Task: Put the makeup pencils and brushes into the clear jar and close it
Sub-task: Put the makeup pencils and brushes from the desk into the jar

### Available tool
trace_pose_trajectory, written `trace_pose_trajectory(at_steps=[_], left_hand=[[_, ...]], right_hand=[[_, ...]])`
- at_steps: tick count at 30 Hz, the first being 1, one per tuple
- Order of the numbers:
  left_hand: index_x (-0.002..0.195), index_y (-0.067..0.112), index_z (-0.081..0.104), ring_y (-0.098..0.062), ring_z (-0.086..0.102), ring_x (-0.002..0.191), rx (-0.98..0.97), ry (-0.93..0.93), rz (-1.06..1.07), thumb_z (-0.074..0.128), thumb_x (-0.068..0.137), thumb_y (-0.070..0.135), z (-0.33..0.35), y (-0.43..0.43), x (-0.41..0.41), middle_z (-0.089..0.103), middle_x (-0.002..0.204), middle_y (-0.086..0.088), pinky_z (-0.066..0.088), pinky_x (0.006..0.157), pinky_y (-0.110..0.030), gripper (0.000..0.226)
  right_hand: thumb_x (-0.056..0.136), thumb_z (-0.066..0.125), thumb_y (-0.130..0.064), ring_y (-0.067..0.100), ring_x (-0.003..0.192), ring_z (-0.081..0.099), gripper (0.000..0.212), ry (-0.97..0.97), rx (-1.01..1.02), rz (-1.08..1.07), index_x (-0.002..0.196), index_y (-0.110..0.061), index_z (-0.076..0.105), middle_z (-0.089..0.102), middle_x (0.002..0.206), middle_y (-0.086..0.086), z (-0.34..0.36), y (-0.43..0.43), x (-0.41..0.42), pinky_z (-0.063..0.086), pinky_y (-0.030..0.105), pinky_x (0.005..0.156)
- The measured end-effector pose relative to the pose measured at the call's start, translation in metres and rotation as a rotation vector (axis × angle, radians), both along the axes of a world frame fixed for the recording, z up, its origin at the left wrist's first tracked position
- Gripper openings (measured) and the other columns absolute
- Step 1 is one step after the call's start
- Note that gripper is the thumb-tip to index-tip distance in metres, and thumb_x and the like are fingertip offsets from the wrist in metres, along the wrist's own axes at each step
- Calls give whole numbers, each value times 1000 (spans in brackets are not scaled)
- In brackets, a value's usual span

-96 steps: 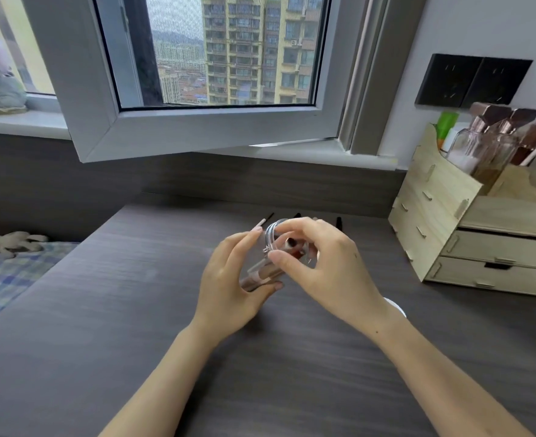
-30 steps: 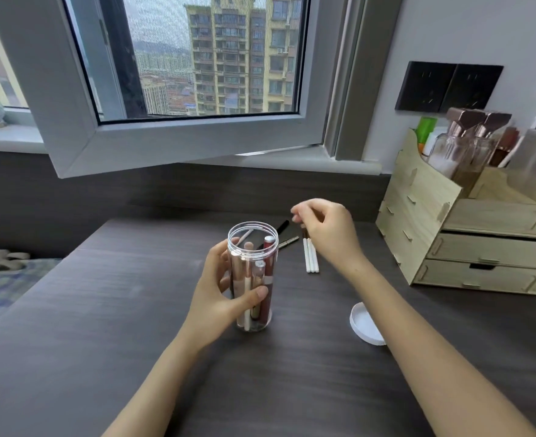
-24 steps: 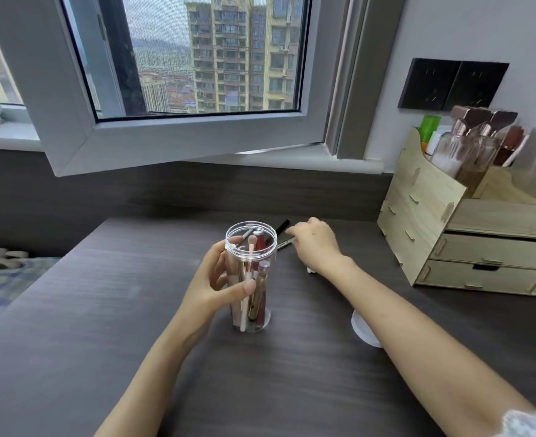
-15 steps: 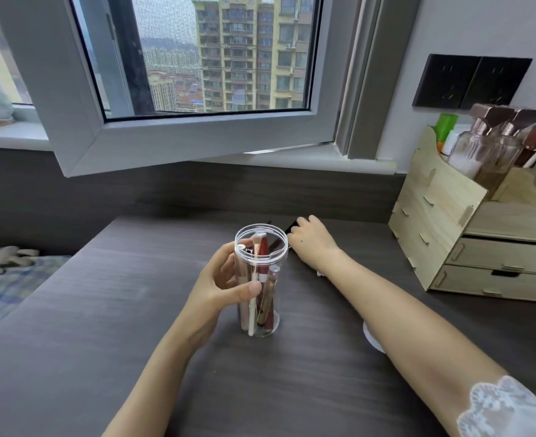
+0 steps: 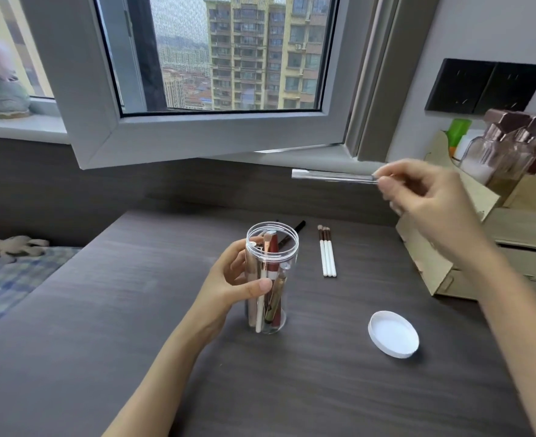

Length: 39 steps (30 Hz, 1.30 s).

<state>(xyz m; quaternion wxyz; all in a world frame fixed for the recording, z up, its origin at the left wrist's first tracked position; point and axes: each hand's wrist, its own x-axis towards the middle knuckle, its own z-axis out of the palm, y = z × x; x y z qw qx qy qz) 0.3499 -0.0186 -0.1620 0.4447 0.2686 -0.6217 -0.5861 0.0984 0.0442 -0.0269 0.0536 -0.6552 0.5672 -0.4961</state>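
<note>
Silver pencil [image 5: 333, 177] is pinched level in the right hand [image 5: 427, 197], high above the desk. Tip it upright (mouth is crowded) over the clear jar [image 5: 270, 279], which the left hand [image 5: 235, 282] clasps; the lid [image 5: 393, 334] waits nearby.

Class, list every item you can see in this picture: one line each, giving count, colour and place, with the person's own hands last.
Clear jar: one, transparent, upright mid-desk, open, holding several pencils and brushes.
White-handled brushes: three, white with brown ferrules, side by side on the desk right of the jar.
Dark pencil: at least one, black, on the desk behind the jar.
Lid: one, white, on the desk right of the jar.
Desk: one, dark grey wood grain.
Wooden organiser: one, pale wood, far right, bottles on top.
Window: one, grey frame, swung open.
Silver pencil: one, held in the air.
Left hand: gripping the jar.
Right hand: raised, pinching the silver pencil.
</note>
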Motion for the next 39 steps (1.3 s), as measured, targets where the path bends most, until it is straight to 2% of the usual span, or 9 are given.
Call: trace_pose_trajectory(at_steps=[7, 10, 14, 18, 20, 22, 28, 33, 39], left_hand=[[124, 17, 57, -13, 66, 99, -3, 12, -11, 79, 56, 24, 1, -1, 1, 70, 109, -1, 50, 80, -23, 72], [123, 16, 58, -11, 66, 97, -4, 14, -15, 79, 55, 24, 1, -1, 1, 71, 106, 2, 51, 77, -22, 72], [118, 17, 59, -9, 66, 95, -16, -1, -26, 79, 55, 23, 3, -2, 2, 72, 102, 4, 51, 74, -21, 66], [119, 15, 59, -11, 66, 98, -27, -9, -19, 79, 54, 22, 2, -5, 6, 72, 105, 0, 50, 78, -22, 69], [118, 16, 60, -11, 66, 99, -31, -14, -7, 79, 52, 24, 2, -7, 8, 72, 104, 1, 51, 78, -21, 68], [118, 17, 61, -10, 66, 100, -31, -12, 9, 79, 52, 25, 2, -9, 10, 72, 105, 2, 51, 79, -21, 69], [119, 18, 60, -11, 65, 99, -25, 4, 60, 79, 52, 25, 0, -13, 12, 72, 105, 2, 50, 80, -23, 70], [121, 14, 59, -11, 65, 98, -22, 8, 62, 79, 52, 24, -1, -13, 11, 71, 104, 3, 50, 78, -23, 73], [119, 17, 60, -10, 65, 98, -15, 9, 63, 79, 53, 24, -1, -14, 11, 71, 104, 3, 50, 77, -20, 70]], right_hand=[[84, 61, -11, 5, 70, 54, 10, 577, 92, 190, 85, -16, 70, 62, 82, -1, 24, 5, 50, 39, 10, 68], [89, 56, -10, 16, 85, 52, 18, 778, 145, 260, 93, -17, 72, 60, 90, 0, 12, -11, 72, 44, 27, 80], [90, 50, -5, 20, 93, 47, 28, 965, 158, 330, 102, -19, 72, 65, 94, -5, -4, -22, 90, 45, 32, 84], [93, 47, -5, 14, 94, 53, 31, 557, 285, 421, 106, -21, 69, 68, 90, -8, 4, -22, 80, 44, 21, 84], [92, 46, -1, 14, 91, 61, 31, 304, 236, 332, 100, -17, 70, 71, 89, -2, 2, -39, 62, 47, 21, 84], [90, 45, -1, 15, 90, 64, 31, 256, 244, 133, 98, -15, 71, 71, 90, 1, -18, -70, 42, 50, 27, 89], [87, 39, 5, 32, 125, 46, 50, 805, 555, -120, 134, -11, 48, 52, 138, 8, -114, -139, 26, 44, 42, 99], [93, 37, -1, 33, 116, 50, 32, 1222, 470, -186, 119, -4, 55, 58, 125, 13, -138, -161, 46, 44, 39, 87], [93, 35, -1, 33, 114, 52, 30, 1475, 362, -148, 116, -3, 55, 60, 123, 15, -137, -166, 50, 42, 37, 86]])
